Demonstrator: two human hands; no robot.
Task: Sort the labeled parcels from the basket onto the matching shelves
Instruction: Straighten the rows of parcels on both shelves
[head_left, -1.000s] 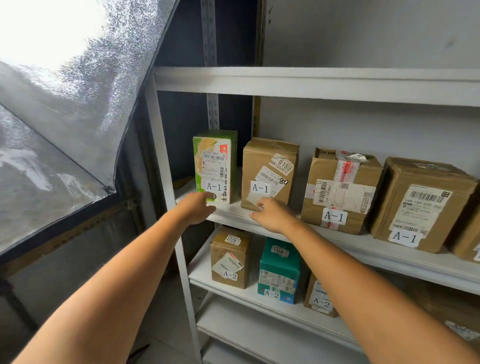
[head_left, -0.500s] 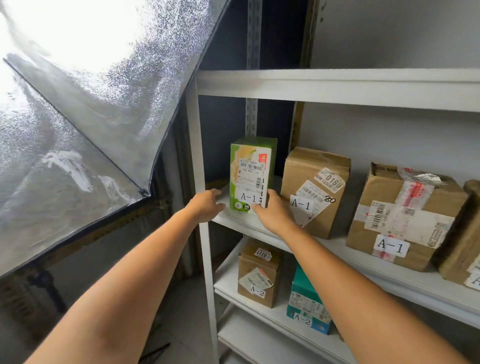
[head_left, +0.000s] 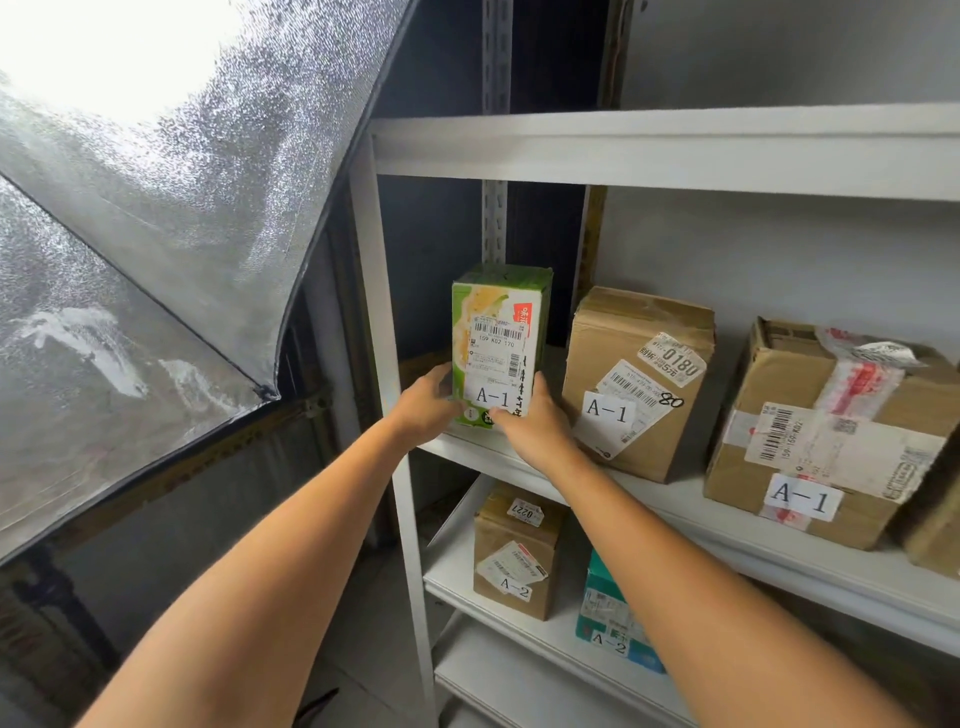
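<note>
Parcel: green box (head_left: 498, 343), upright, A-1 sticker facing cam, at far-left end of middle shelf (head_left: 831, 582), approx centre frame. Shipping label w/ barcodes above sticker. Base hidden behind both hands, so can't tell if set down on shelf or just off it.

Left grip (head_left: 428, 402) at 9 o'clock of box, low on its left side, fingers curled round edge, grasping box. Right grip (head_left: 535, 423) at 4 o'clock of box, thumb on lower front corner, palm against right side, also grasping box. Both forearms bare, reaching in from 7 and 5 o'clock of frame.

At 3 o'clock of green box, just beside, small gap between: brown carton (head_left: 636, 384) marked A-1, w/ "0180" tag and handwritten 80. Further toward 3 o'clock: second carton (head_left: 826, 431), red-and-white tape across top and front, A-1 sticker low on front. Sliver of another carton at frame edge past it.

At 6 o'clock, one level down, on lower shelf (head_left: 457, 561): small brown box (head_left: 514, 551) and teal box (head_left: 608, 613), both tagged A-2, side by side. Teal one partly behind right forearm.

At 12 o'clock: top shelf (head_left: 665, 150), front lip only, contents not visible. White post (head_left: 384, 364) at 9 o'clock of left grip. Silver sheet (head_left: 156, 234) w/ dark edging filling 9–11 o'clock of frame, bright glare at top-left.
</note>
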